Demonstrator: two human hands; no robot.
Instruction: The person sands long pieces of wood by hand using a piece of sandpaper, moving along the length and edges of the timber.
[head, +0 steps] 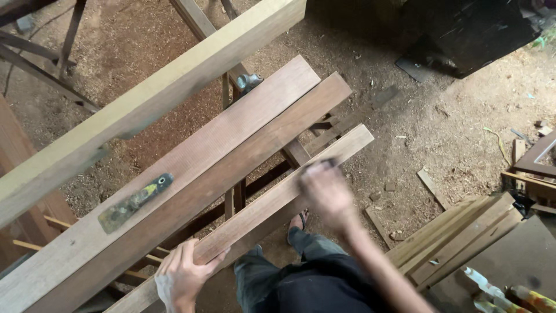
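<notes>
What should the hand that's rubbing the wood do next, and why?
Probably slide the right hand back along the nearest plank toward the left hand. The right hand is blurred near the plank's far end, pressing something dark I can't make out, while the left hand steadies the near part. The stretch between them looks like the part left to rub.

Woodworking workshop, sawdust-covered dirt floor [440, 127], long planed planks [191, 168] on trestles, stacked timber offcuts [457, 237], putty knife [134, 203].
</notes>
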